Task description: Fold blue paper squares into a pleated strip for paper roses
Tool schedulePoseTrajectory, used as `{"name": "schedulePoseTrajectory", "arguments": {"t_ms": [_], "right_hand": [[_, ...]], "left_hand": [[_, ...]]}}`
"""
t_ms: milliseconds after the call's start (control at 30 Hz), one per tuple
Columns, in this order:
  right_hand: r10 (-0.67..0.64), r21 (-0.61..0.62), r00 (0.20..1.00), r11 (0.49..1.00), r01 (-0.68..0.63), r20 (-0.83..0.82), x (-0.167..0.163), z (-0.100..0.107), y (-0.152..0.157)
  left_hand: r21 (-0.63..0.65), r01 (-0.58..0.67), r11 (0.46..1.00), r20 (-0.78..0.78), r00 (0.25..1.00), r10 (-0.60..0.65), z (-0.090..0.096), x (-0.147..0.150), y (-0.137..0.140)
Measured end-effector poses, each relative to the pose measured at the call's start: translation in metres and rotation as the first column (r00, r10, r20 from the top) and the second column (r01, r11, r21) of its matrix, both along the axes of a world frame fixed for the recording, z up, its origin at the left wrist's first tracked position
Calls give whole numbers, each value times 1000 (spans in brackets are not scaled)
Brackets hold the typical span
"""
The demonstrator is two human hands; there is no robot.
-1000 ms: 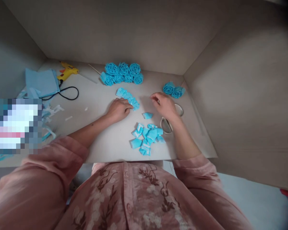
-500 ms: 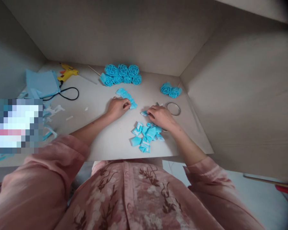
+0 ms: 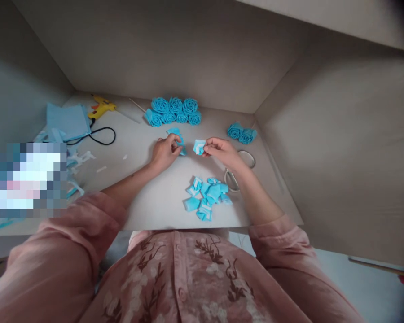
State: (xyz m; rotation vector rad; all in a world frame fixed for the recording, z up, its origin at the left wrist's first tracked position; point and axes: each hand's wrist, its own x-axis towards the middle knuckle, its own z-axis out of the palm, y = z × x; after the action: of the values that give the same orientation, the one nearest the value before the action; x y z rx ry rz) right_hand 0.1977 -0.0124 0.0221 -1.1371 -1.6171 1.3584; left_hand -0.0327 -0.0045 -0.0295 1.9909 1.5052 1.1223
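Observation:
My left hand (image 3: 166,151) is closed on the lower end of a strip of blue crepe-paper petals (image 3: 175,132), part of which its fingers hide. Across a small gap, my right hand (image 3: 220,150) pinches a single folded blue petal (image 3: 199,147) by its right edge, with a white patch on the side facing me. Nearer to me lies a loose pile of similar blue petals (image 3: 212,193), some with white strips on them. Two metal rings, which look like scissor handles (image 3: 231,181), show on either side of my right forearm.
A cluster of blue paper roses (image 3: 175,106) stands at the back, with two more roses (image 3: 241,133) back right. At the left are a yellow glue gun (image 3: 103,106) with a black cord, a stack of blue sheets (image 3: 68,122) and paper scraps (image 3: 84,157). Walls enclose the table.
My right hand has lifted the petal and turned it so its white patch shows. The left fingers have closed further over the strip. The view has shifted slightly.

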Motion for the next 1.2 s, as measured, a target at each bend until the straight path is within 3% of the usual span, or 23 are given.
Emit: {"name": "schedulePoseTrajectory", "arguments": {"t_ms": [133,233,333,467,733,833,967,1067,1200], "right_hand": [[-64,2,993,998,65,-99,-4,-9,7],[-157,-81,965,986,143,-211,-1,-19,9],[-210,-176,941,970,167,-264,4,-27,9],[-198,-187,953,970,157,-230,7,-32,7],[-120,-148,968,985,89,-222,-4,-35,4],[-89,-121,984,990,71,-154,-7,-39,6],[-57,-97,993,994,48,-100,-8,-43,9],[-56,-77,994,996,49,-94,-8,-41,9],[-154,40,975,986,162,-159,-8,-32,6]], "left_hand": [[-31,95,995,63,994,-93,-4,-3,2],[-86,163,983,89,984,-155,-8,-5,3],[-51,220,974,-90,970,-224,-9,-5,2],[41,307,951,-338,900,-276,-5,-4,-3],[63,351,934,-395,868,-299,-5,-3,-5],[55,326,944,-307,905,-295,-6,-2,-5],[-56,192,980,80,979,-187,-3,-1,-4],[-129,142,981,325,941,-93,0,-2,-1],[-125,149,981,406,910,-87,3,-2,-1]]}}
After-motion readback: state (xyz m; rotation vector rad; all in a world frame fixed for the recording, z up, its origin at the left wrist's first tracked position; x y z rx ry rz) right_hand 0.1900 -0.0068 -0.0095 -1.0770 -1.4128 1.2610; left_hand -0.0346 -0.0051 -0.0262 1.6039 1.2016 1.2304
